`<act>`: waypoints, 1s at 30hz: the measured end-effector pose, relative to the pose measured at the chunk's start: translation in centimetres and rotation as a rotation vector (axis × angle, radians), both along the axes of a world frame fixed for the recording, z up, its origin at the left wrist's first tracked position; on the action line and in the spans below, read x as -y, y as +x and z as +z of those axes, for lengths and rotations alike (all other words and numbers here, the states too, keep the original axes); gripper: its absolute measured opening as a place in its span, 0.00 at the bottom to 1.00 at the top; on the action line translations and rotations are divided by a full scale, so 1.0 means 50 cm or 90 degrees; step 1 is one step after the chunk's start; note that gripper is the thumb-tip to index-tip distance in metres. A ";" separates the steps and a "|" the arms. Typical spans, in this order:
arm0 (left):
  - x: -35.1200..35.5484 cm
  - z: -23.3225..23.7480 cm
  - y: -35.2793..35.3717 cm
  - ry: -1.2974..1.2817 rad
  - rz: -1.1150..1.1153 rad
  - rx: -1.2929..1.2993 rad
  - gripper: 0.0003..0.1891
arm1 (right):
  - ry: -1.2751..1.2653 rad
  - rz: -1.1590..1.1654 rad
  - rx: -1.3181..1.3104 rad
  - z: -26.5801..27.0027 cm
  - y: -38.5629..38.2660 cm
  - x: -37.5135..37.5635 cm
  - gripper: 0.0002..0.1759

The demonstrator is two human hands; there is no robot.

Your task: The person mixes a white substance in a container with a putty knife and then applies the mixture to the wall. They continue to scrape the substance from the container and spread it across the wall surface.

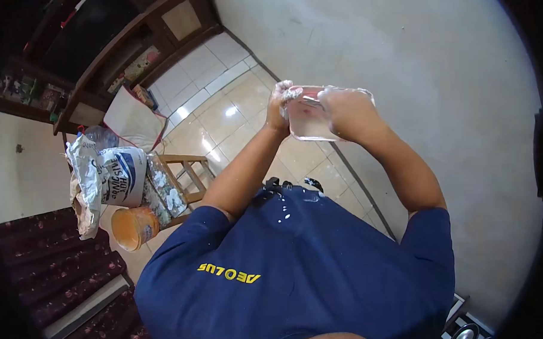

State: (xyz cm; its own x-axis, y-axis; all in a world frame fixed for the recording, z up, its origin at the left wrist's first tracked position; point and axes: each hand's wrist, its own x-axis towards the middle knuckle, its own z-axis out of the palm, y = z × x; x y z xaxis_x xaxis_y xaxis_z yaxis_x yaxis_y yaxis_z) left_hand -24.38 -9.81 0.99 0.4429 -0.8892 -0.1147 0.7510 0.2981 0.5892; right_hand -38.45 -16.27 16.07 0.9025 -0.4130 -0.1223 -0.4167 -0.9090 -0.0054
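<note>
A shallow rectangular tray (313, 127) with white paste along its rim is up in front of my chest, beside the wall. My left hand (279, 106) grips its left edge, and thick white paste coats the fingers. Over the tray's right part is my right hand (348, 112), blurred, with its fingers hidden. A thin edge of a tool seems to show by its fingertips, but I cannot make out what it is. Inside the tray the surface looks pale with a pinkish patch.
Left of me, a paint-spattered wooden stand (164, 188) bears a white bucket (123, 177), a torn sack (85, 185) and an orange bucket (130, 228). A dark wooden cabinet (153, 30) stands at the upper left. The grey wall (448, 103) rises close on the right.
</note>
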 end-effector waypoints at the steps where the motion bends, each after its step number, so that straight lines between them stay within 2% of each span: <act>1: 0.002 -0.003 0.015 0.006 0.006 0.007 0.20 | 0.004 0.055 -0.002 -0.020 0.015 -0.004 0.07; 2: 0.002 -0.006 0.031 0.011 0.014 0.013 0.21 | 0.008 0.112 -0.004 -0.030 0.030 -0.009 0.07; 3: -0.001 -0.009 0.046 0.017 0.015 0.010 0.21 | 0.063 0.128 -0.014 -0.034 0.039 -0.019 0.08; 6: -0.007 -0.018 0.094 -0.002 -0.008 -0.042 0.19 | 0.067 0.165 0.010 -0.049 0.066 -0.024 0.08; 8: -0.004 -0.034 0.124 -0.006 -0.007 -0.025 0.19 | 0.074 0.155 -0.021 -0.034 0.094 -0.017 0.07; 10: -0.002 -0.034 0.152 0.018 -0.018 -0.021 0.21 | 0.080 0.131 -0.069 -0.022 0.119 0.000 0.12; 12: -0.001 -0.032 0.183 0.023 -0.017 -0.003 0.22 | 0.066 0.117 -0.040 0.003 0.144 0.014 0.11; 14: -0.003 -0.029 0.214 0.039 -0.018 0.004 0.21 | 0.051 0.099 0.056 0.028 0.169 0.013 0.08; 15: -0.002 -0.026 0.227 0.041 -0.016 0.001 0.21 | 0.053 0.101 0.053 0.025 0.186 0.010 0.08; 17: 0.002 -0.022 0.250 0.061 -0.010 -0.014 0.20 | 0.098 0.097 -0.063 0.013 0.217 0.002 0.08; 25: 0.027 -0.066 0.331 0.050 0.031 -0.026 0.17 | 0.079 0.048 0.013 -0.085 0.323 0.003 0.10; 30: 0.026 -0.092 0.374 0.031 0.002 0.032 0.19 | 0.089 -0.040 -0.006 -0.078 0.355 0.026 0.10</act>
State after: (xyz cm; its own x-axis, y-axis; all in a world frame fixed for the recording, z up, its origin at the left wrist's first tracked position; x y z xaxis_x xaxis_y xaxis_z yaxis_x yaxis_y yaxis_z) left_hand -5.66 -11.12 -3.63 0.4514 -0.8821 -0.1347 0.7192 0.2703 0.6401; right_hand -20.69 -17.55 12.15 0.8736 -0.4475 -0.1912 -0.4740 -0.8714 -0.1261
